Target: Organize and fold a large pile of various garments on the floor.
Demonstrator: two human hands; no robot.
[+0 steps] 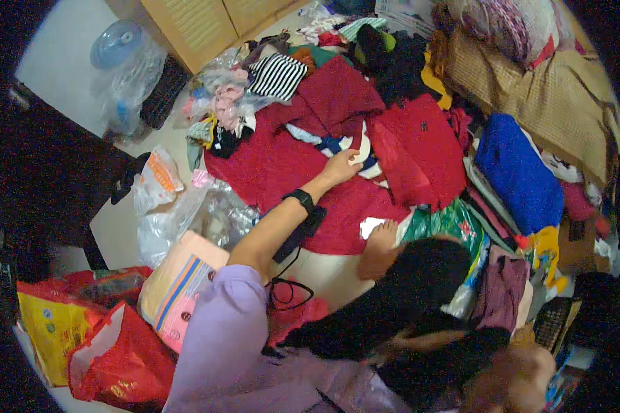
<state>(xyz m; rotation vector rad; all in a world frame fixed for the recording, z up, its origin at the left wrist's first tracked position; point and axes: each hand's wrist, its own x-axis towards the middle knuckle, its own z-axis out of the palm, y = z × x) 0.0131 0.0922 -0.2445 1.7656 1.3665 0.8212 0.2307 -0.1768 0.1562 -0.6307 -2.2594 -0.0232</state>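
Note:
My left hand [345, 162], with a black watch on its wrist, reaches forward over the spread red cloth [289, 160]. Its fingers pinch the curved white edge of a navy and white garment [363, 149], which lies partly under folds of the red cloth. Just right of the hand is a brighter red folded garment [418, 149], and a dark red folded piece [336, 95] lies beyond it. My right hand cannot be made out; blurred skin shows at the lower right among dark trousers. A bare foot [382, 240] rests by the red cloth's near edge.
A striped black-and-white cloth [279, 76] and other clothes are heaped at the back. To the right are a blue folded garment [519, 173] and a tan cover [516, 82]. Plastic bags [157, 180], a pink patterned pack [186, 289] and a red bag [126, 356] stand left.

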